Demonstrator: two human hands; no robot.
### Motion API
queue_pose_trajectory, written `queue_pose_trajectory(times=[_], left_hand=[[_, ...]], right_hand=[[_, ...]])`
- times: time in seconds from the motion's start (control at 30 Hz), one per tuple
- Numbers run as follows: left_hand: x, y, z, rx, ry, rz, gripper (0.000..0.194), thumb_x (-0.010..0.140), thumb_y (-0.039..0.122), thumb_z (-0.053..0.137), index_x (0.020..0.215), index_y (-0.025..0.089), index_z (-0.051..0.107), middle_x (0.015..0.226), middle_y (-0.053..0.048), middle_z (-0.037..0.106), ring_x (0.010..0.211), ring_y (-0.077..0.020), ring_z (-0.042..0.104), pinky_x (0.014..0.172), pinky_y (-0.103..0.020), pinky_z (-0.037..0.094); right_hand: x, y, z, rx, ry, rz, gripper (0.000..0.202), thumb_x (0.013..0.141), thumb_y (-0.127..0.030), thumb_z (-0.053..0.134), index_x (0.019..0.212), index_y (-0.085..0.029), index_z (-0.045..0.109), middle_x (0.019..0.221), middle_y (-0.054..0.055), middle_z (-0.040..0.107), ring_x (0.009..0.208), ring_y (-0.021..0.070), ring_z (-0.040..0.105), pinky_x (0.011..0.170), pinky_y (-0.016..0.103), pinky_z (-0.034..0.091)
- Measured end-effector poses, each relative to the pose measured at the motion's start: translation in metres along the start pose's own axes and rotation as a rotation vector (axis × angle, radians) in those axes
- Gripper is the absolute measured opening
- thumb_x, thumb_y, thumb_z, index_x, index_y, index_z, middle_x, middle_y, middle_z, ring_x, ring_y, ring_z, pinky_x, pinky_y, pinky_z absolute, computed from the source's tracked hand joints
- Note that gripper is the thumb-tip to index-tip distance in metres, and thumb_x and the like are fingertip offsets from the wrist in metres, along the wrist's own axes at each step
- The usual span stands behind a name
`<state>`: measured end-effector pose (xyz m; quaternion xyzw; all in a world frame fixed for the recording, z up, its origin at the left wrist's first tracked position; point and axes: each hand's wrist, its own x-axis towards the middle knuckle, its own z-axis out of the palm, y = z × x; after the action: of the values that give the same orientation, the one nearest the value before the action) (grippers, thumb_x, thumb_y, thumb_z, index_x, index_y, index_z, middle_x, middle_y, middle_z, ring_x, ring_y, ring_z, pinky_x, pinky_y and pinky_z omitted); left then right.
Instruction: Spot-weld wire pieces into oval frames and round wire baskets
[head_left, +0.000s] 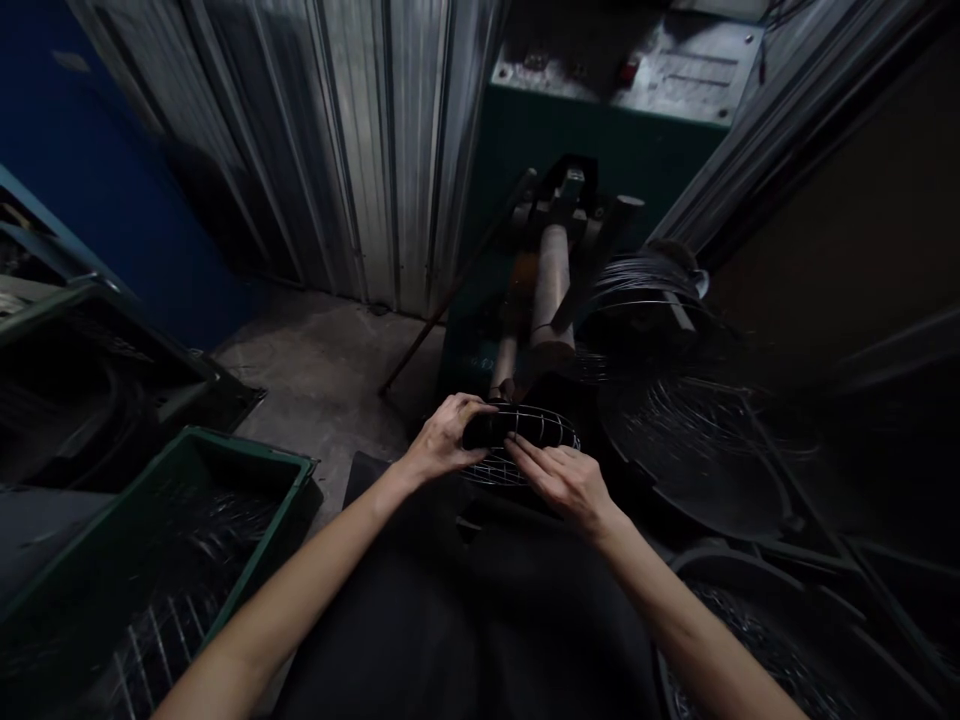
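Between my two hands is a rounded wire basket [541, 428], a grid of thin shiny metal wires, held just in front of a machine's horizontal arms. My left hand [448, 437] is closed on its left rim, thumb on the near side and fingers around the far edge. With fingers pressed together, my right hand [562, 478] lies against the near wires on the right; its fingertips reach in over the grid. The underside of the basket is dark and partly hidden by my hands.
A green machine [600, 150] with a thick metal arm [553, 275] stands ahead. Wire coils [645, 275] are at its right. A green crate [259, 445] with wire pieces stands left, a round tub [720, 555] with small metal pieces right. Corrugated metal sheeting [360, 140] forms the back wall.
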<state>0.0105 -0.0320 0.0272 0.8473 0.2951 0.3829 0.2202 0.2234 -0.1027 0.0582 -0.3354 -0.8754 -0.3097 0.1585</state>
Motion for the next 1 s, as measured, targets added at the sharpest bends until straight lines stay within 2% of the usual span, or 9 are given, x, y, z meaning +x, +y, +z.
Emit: queue_pose_trajectory(times=[0.17,0.33,0.43,0.57,0.63,0.7,0.77,0.87,1.0], left_hand=[[0.007,-0.006,-0.002,0.031,-0.003,0.002,0.051,0.069,0.017,0.071,0.116,0.019,0.052,0.114,-0.009,0.053,0.109,-0.0245,0.054,0.093,-0.041,0.049],[0.014,-0.012,-0.005,0.054,-0.012,0.024,0.052,0.068,0.016,0.072,0.116,0.019,0.054,0.112,-0.009,0.054,0.107,-0.0241,0.055,0.091,-0.039,0.05],[0.017,-0.014,-0.005,0.062,-0.026,0.027,0.052,0.068,0.016,0.072,0.117,0.02,0.054,0.112,-0.008,0.054,0.107,-0.0238,0.055,0.091,-0.039,0.05],[0.012,-0.018,-0.005,0.003,-0.015,0.072,0.049,0.076,0.024,0.069,0.122,0.023,0.051,0.117,-0.008,0.054,0.112,-0.0223,0.052,0.098,-0.04,0.046],[0.004,-0.023,-0.004,-0.03,0.014,0.063,0.059,0.076,0.027,0.07,0.13,0.024,0.045,0.125,-0.009,0.05,0.119,-0.0237,0.048,0.103,-0.042,0.042],[-0.007,-0.031,-0.003,-0.06,0.034,0.018,0.077,0.072,0.029,0.073,0.138,0.024,0.034,0.133,-0.011,0.042,0.126,-0.0263,0.042,0.107,-0.045,0.038],[-0.018,-0.041,-0.002,-0.084,0.034,-0.045,0.089,0.069,0.029,0.074,0.143,0.024,0.025,0.137,-0.013,0.037,0.129,-0.0279,0.038,0.109,-0.046,0.035],[-0.03,-0.054,0.001,-0.088,0.026,-0.14,0.084,0.072,0.024,0.068,0.143,0.024,0.023,0.131,-0.012,0.042,0.124,-0.0262,0.044,0.106,-0.046,0.038],[-0.034,-0.057,0.004,-0.065,0.086,-0.185,0.075,0.073,0.023,0.065,0.14,0.022,0.031,0.12,-0.009,0.051,0.115,-0.0229,0.052,0.101,-0.043,0.042]], right_hand=[[0.002,0.005,0.01,-0.036,-0.011,0.015,0.03,0.089,-0.005,0.049,0.111,-0.017,0.066,0.113,0.006,0.069,0.067,0.0074,0.063,0.064,0.021,0.046],[0.0,0.007,0.018,-0.04,-0.049,0.033,0.034,0.089,-0.01,0.051,0.119,-0.02,0.063,0.115,0.006,0.068,0.065,0.0076,0.062,0.062,0.021,0.045],[-0.001,0.007,0.021,-0.029,-0.002,0.02,0.033,0.088,-0.008,0.053,0.118,-0.019,0.063,0.113,0.007,0.068,0.064,0.0077,0.061,0.062,0.022,0.044],[0.001,0.003,0.024,-0.044,0.08,0.039,0.027,0.086,-0.008,0.056,0.109,-0.016,0.067,0.111,0.006,0.07,0.058,0.0076,0.058,0.06,0.023,0.043],[0.002,0.001,0.023,-0.052,0.073,0.052,0.028,0.086,-0.006,0.055,0.108,-0.017,0.068,0.112,0.005,0.069,0.056,0.0071,0.057,0.059,0.023,0.043],[0.0,-0.003,0.016,-0.052,0.026,0.085,0.033,0.086,-0.004,0.053,0.111,-0.02,0.067,0.117,0.003,0.066,0.056,0.0067,0.058,0.058,0.023,0.044],[-0.008,-0.008,0.004,-0.034,-0.035,0.177,0.037,0.086,-0.006,0.053,0.117,-0.023,0.064,0.122,0.002,0.063,0.057,0.0066,0.059,0.059,0.023,0.045],[-0.033,-0.02,-0.02,0.019,-0.038,0.398,0.038,0.087,-0.012,0.056,0.123,-0.025,0.06,0.119,0.002,0.065,0.065,0.0085,0.066,0.065,0.022,0.049],[-0.08,-0.031,-0.053,0.147,-0.005,0.613,0.037,0.088,-0.015,0.055,0.124,-0.024,0.058,0.113,0.002,0.069,0.087,0.0144,0.069,0.081,0.024,0.051]])
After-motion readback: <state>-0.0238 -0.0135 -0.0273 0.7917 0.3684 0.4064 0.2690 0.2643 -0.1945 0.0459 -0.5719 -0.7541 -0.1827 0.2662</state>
